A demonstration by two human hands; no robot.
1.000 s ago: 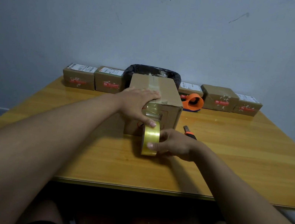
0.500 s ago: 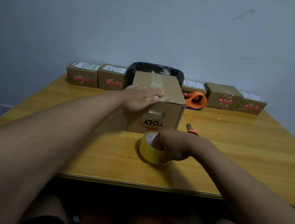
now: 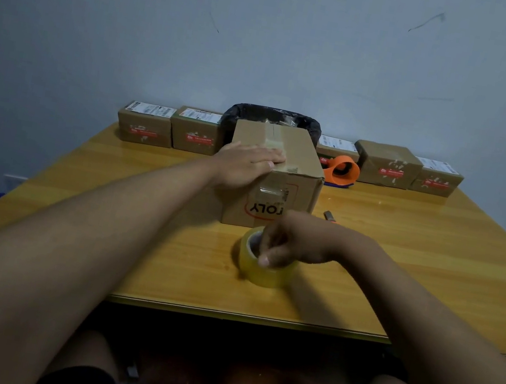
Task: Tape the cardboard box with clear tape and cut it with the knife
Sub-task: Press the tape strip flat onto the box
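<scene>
A brown cardboard box (image 3: 300, 163) stands in the middle of the wooden table (image 3: 417, 263), with a clear tape strip along its top and down its front face. My left hand (image 3: 246, 164) lies flat on the box's top near edge. The roll of clear tape (image 3: 262, 270) lies flat on the table in front of the box. My right hand (image 3: 293, 244) grips it from above, fingers in its core. The knife (image 3: 329, 217), black with an orange part, lies just right of the box, mostly hidden behind my right wrist.
Several small taped cardboard boxes (image 3: 145, 128) line the table's far edge against the wall. A black-lined bin (image 3: 309, 126) sits behind the main box. An orange tape dispenser (image 3: 344, 170) rests at the back right of the box.
My right hand has tipped the tape roll from upright against the box front to flat on the table, a little nearer me. My left hand slid from the front face up onto the top.
</scene>
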